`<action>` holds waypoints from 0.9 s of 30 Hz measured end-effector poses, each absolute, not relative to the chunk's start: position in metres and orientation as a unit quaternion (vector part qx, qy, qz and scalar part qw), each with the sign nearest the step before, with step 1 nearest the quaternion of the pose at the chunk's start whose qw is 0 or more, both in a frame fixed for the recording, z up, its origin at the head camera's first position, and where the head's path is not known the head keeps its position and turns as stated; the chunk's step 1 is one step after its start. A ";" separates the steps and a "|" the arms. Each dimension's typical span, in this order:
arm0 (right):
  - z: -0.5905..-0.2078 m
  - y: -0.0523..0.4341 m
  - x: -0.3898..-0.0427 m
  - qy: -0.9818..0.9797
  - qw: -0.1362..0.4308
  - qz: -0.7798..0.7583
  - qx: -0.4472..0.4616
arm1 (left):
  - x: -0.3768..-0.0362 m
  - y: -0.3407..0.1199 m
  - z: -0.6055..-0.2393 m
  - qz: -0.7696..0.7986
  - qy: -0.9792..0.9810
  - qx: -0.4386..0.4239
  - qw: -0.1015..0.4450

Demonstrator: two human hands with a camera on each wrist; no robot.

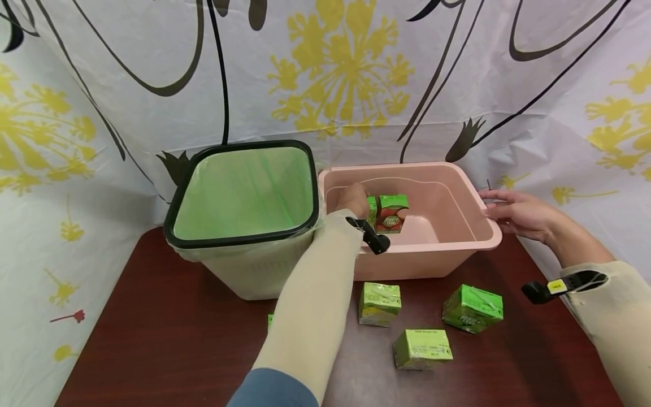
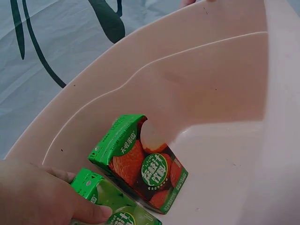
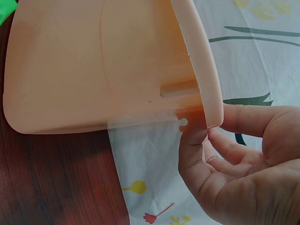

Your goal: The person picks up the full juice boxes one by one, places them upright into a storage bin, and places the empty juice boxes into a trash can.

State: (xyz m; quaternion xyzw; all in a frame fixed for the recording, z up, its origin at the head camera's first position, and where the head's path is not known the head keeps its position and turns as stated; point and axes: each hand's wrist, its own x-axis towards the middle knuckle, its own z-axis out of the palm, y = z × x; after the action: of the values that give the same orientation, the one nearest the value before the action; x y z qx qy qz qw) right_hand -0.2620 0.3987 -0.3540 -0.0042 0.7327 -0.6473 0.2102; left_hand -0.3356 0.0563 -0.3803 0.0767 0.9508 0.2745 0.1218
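My left hand (image 1: 354, 199) is down inside the pink plastic tub (image 1: 437, 247). It holds a green juice box (image 2: 91, 183), thumb on the printed front and fingers behind. Right beside that box, a red-and-green lychee juice box (image 2: 145, 168) stands tilted in the tub. At the tub's right end, my right hand (image 1: 524, 215) pinches the rim (image 3: 206, 70) between thumb and fingers. On the table in front of the tub sit three juice boxes: a pale green one (image 1: 378, 304), another pale green one (image 1: 422, 349) and a bright green one (image 1: 473, 308).
Left of the tub stands a light bin with a black rim (image 1: 239, 240) and a clear liner. A bit of something green (image 1: 270, 320) shows from behind my left forearm. The dark red-brown table (image 1: 152, 339) is backed by a white patterned sheet (image 1: 346, 130).
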 end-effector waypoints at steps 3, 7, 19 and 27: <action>-0.354 0.398 -0.262 0.732 0.210 -0.648 -0.003 | -0.334 0.055 -0.380 0.265 0.951 0.088 0.131; -0.354 0.398 -0.262 0.734 0.211 -0.646 -0.003 | -0.330 0.056 -0.373 0.236 0.956 0.103 0.142; -0.352 0.396 -0.262 0.742 0.211 -0.636 -0.001 | -0.312 0.078 -0.334 0.188 0.972 0.087 0.108; -0.352 0.396 -0.263 0.741 0.211 -0.637 0.009 | -0.285 0.094 -0.316 0.126 0.977 0.154 0.071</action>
State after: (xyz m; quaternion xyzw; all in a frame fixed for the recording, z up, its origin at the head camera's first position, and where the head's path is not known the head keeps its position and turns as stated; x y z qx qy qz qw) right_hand -0.2629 0.3958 -0.3518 0.0085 0.7414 -0.6369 0.2113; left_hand -0.2849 0.0942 -0.3161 0.1539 0.9775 0.1257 0.0714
